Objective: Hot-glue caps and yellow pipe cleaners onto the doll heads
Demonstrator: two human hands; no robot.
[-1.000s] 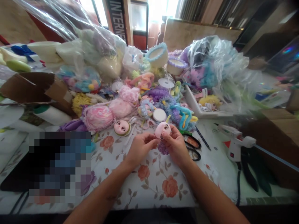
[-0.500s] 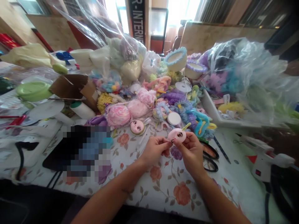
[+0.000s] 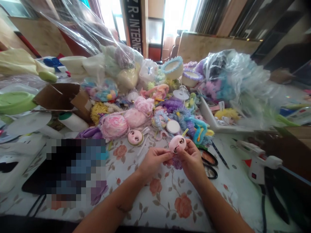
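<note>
A round pink doll face (image 3: 177, 144) with big brown eyes is held up over the flowered tablecloth. My right hand (image 3: 193, 160) grips it from the right, thumb across its front and fingers behind. At its lower left edge, my left hand (image 3: 154, 161) is closed in a pinch, fingertips partly hidden beneath the face. A yellow-green strip (image 3: 185, 132) shows behind the top of the face. Another doll face (image 3: 135, 137) with a greenish rim lies on the cloth to the left. Black-handled scissors (image 3: 209, 165) lie just right of my right hand.
Pink yarn balls (image 3: 114, 125) and colourful plush pieces are heaped behind my hands. A glue gun (image 3: 255, 158) and a dark pencil (image 3: 220, 155) lie to the right. On the left are a cardboard box (image 3: 60, 97) and a thread cone (image 3: 73, 122). A white tray (image 3: 210, 116) stands behind right.
The doll face has turned so that more of its front shows. Both hands stay close together on it. The whole view has shifted, with the scene sliding left and slightly down.
</note>
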